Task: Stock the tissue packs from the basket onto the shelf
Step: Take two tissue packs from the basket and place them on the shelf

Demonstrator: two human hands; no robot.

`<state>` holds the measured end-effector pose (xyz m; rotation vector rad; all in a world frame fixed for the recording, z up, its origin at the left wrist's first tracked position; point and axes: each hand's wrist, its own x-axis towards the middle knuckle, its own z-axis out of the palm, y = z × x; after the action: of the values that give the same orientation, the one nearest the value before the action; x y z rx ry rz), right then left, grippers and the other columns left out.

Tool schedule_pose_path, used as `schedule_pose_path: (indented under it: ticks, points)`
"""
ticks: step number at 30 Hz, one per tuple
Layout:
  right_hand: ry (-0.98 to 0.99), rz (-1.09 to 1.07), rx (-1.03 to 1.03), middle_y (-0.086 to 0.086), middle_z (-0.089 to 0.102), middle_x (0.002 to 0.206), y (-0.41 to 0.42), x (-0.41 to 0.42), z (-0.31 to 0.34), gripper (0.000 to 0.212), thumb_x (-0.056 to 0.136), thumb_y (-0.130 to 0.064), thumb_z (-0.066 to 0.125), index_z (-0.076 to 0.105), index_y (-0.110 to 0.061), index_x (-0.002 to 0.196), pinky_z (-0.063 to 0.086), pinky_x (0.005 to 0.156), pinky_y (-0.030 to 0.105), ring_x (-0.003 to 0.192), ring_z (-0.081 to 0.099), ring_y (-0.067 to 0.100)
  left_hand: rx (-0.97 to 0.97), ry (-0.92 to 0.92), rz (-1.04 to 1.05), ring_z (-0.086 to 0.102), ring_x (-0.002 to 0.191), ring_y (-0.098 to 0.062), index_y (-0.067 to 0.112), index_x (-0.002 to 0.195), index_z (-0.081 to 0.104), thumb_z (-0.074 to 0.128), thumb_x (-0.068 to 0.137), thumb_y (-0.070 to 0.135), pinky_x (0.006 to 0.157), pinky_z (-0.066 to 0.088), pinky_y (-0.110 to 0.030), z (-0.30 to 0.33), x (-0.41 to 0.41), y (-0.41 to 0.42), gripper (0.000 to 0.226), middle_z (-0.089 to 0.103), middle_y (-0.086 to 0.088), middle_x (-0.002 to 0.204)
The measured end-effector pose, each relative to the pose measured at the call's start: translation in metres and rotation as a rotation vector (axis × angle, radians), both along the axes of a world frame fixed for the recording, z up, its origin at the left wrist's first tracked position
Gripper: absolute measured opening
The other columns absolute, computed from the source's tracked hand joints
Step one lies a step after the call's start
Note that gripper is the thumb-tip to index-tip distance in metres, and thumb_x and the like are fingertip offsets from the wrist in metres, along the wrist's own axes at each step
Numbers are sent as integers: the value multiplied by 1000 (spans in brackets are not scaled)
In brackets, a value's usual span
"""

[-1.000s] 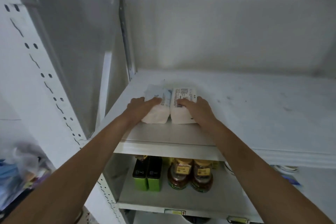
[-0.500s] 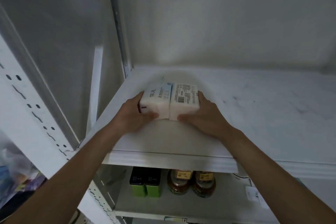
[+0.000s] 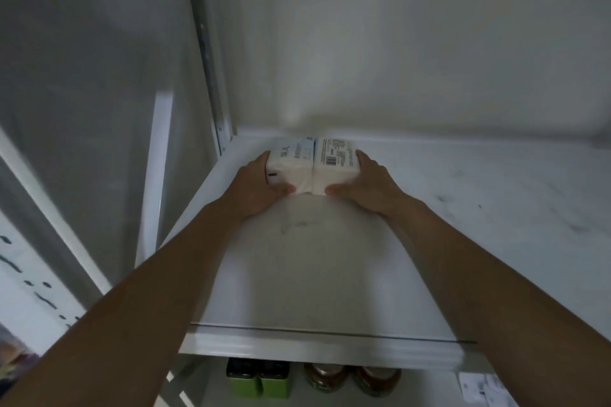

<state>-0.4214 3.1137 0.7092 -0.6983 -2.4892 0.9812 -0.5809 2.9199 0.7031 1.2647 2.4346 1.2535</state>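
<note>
2 tissue packs (image 3: 312, 164) sit side by side, touching, deep on the white shelf (image 3: 429, 241) near its left rear corner. Left hand (image 3: 256, 190) and right hand (image 3: 370, 187) clasp their outer sides, fingers curled around them. A barcode shows; the print is unreadable.

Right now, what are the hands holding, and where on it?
Two tissue packs side by side: left hand grips the left pack at its outer side, right hand the right pack likewise.

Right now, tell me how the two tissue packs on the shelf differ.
The left pack shows a pale blue printed top; the right pack shows dense small print and a barcode. The left hand grips the left pack, the right hand the right pack. Both are white, similar in size, pressed side by side on the shelf.
</note>
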Motion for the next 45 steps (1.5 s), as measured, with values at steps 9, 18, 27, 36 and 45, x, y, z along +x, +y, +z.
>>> schedule_pose_path:
  ticks: [9, 18, 27, 36, 45]
  points:
    - [-63, -27, -23, 4, 60, 142, 0, -3, 6, 88, 75, -38, 91, 46, -19, 147, 42, 92, 28, 125, 57, 24, 19, -8, 38, 62, 121, -16, 20, 147, 50, 84, 82, 29, 89, 43, -19, -3, -4, 1, 73, 65, 1, 139]
    - [-171, -83, 162, 13, 62, 141, -40, 77, -1, 76, 83, -54, 80, 55, -7, 139, 46, 97, 34, 127, 59, 30, -145, 42, 310, 47, 141, -30, 8, 153, 44, 78, 84, 45, 118, 38, -41, -9, 52, -53, 85, 52, -12, 152]
    - [48, -111, 507, 8, 63, 134, -110, 238, -39, 49, 98, -49, 55, 71, -9, 123, 44, 102, 45, 124, 52, 34, 260, 314, 378, 63, 110, -20, 11, 128, 66, 80, 86, 22, 97, 50, -32, -47, 236, -127, 45, 69, -6, 119]
    - [4, -47, 554, 14, 68, 123, -118, 417, -200, 33, 95, -30, 69, 74, -8, 119, 42, 101, 46, 117, 58, 35, -145, 399, 127, 65, 102, -35, 12, 111, 73, 76, 79, 34, 77, 57, -41, -206, 400, -112, 39, 68, -13, 114]
    - [-386, -135, 103, 13, 70, 118, -132, 518, -381, 48, 93, -44, 56, 73, -6, 117, 55, 93, 47, 111, 64, 35, -712, 157, -73, 68, 95, -32, 15, 108, 73, 56, 76, 55, 72, 59, -40, -399, 455, -136, 54, 68, -8, 109]
